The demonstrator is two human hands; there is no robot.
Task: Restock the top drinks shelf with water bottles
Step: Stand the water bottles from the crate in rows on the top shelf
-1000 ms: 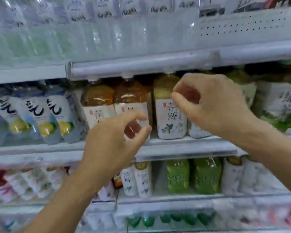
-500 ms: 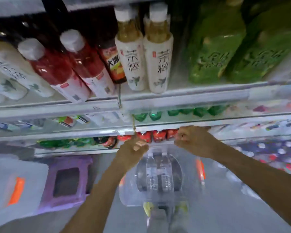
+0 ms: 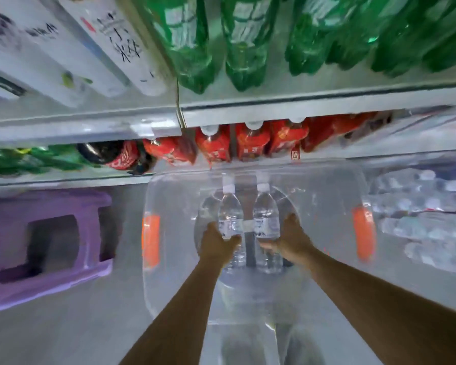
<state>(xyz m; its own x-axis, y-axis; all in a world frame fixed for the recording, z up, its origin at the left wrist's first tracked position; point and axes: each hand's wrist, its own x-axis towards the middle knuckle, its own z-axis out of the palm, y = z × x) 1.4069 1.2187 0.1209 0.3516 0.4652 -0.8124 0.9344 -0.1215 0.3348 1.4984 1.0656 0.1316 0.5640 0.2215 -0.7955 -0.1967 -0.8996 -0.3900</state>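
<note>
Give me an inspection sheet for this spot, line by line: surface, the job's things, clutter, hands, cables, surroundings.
Surface: grey floor in front of the shelving.
Job's things: clear bin with orange handles on the floor; two water bottles upright inside it, white caps on.
Clutter: purple stool left of the bin; wrapped pack of water bottles to its right.
Hands: left hand grips the left bottle, right hand grips the right bottle.
Cables: nothing seen.
Surroundings: shelves holding green bottles above and red bottles below.
</note>
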